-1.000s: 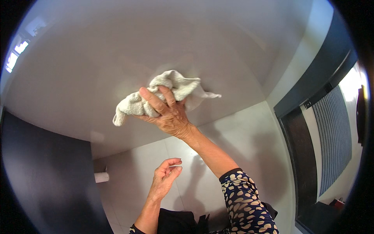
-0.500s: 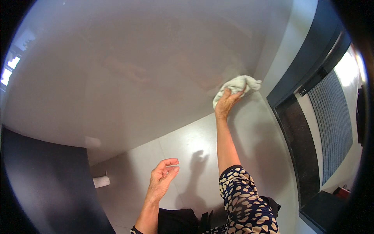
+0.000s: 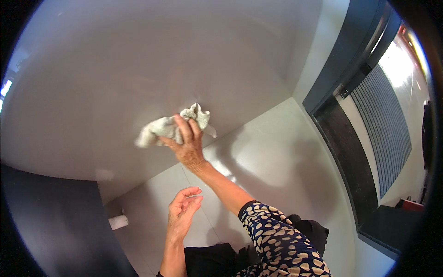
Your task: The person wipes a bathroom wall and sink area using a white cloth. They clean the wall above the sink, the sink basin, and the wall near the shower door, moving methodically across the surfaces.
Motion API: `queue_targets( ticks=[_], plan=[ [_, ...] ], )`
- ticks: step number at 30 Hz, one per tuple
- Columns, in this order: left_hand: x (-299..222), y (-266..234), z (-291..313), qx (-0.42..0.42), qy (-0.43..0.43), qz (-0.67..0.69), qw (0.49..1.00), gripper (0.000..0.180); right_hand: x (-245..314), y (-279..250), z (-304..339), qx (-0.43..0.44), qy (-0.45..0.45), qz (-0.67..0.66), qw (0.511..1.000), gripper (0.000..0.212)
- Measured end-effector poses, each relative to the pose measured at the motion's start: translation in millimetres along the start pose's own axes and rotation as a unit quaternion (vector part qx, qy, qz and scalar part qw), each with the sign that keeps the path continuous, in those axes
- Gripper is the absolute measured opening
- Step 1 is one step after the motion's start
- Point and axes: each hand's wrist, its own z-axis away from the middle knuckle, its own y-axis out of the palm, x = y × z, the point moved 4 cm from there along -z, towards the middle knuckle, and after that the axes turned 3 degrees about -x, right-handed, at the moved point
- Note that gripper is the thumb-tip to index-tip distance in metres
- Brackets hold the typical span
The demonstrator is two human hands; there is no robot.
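Note:
A crumpled whitish cloth point(image 3: 162, 130) lies pressed against the lower part of a smooth grey wall point(image 3: 152, 69). My right hand point(image 3: 188, 147) grips it with spread fingers, the arm reaching up and leftward in a patterned dark sleeve. Lower and to the left, my left hand point(image 3: 183, 210) hangs in the air over the floor. Its fingers are loosely curved and the thumb stands apart from them, with nothing between.
Pale tiled floor point(image 3: 277, 147) meets the wall along a slanting edge. A dark panel point(image 3: 50, 217) stands at the left, with a white roll point(image 3: 118, 222) beside it. On the right are a dark door frame point(image 3: 344, 60), a dark threshold strip point(image 3: 348, 157) and a ribbed grey mat point(image 3: 383, 124).
My right hand has swept the cloth leftward along the wall, away from the right corner. My left hand has shifted slightly left in view, its pose about the same.

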Motion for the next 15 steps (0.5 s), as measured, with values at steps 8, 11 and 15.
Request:
queue_targets(
  ticks=[8,11,15],
  plan=[
    [-5.3,-5.3,0.9,-0.013,-0.004,0.018,1.000,0.033,-153.9,-54.3,28.2,-0.042,0.356,0.090,0.929,0.067],
    [8.6,-15.1,-3.1,0.001,0.000,0.008,1.000,0.033,-202.3,-63.2,44.7,-0.051,0.479,0.081,0.873,0.077],
    [9.5,-11.6,-6.8,0.000,-0.022,0.013,1.000,0.033,-294.4,-67.7,106.8,-0.019,0.536,0.153,0.830,0.090]
  ],
)
